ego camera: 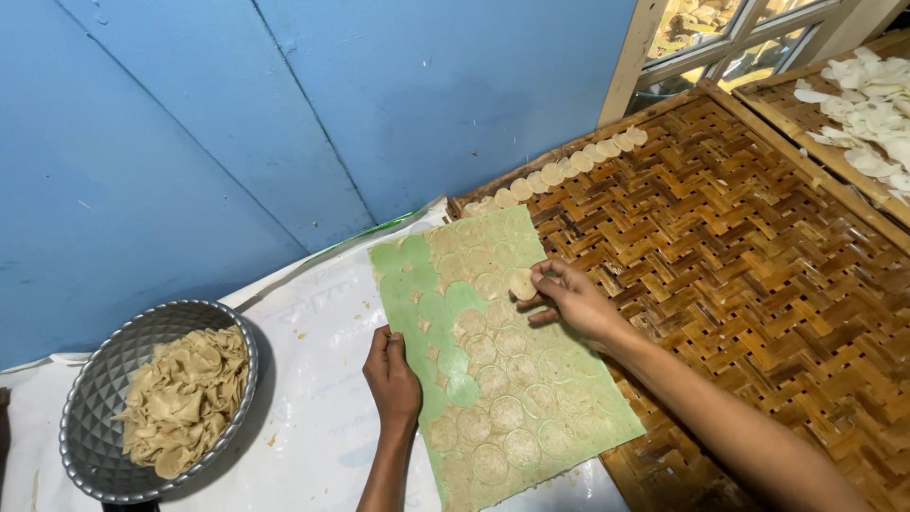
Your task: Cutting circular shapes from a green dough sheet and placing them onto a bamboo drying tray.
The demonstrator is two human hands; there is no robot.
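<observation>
A metal bowl (95, 398) of dough scraps sits far left on the white-covered tabletop (313, 379). The left hand (391, 374) pins the green sheet (493, 370); the right hand (569, 299) pinches a dough round (522, 283). The woven tray (739, 275) holds a row of rounds (569, 166); its far corner is cut off.

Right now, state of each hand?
Left hand: closed on the edge of the green sheet.
Right hand: pinching one round dough disc.

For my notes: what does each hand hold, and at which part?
Right hand pinches a round pale dough disc at its edge. Left hand grips the left edge of the green flat sheet.
</observation>
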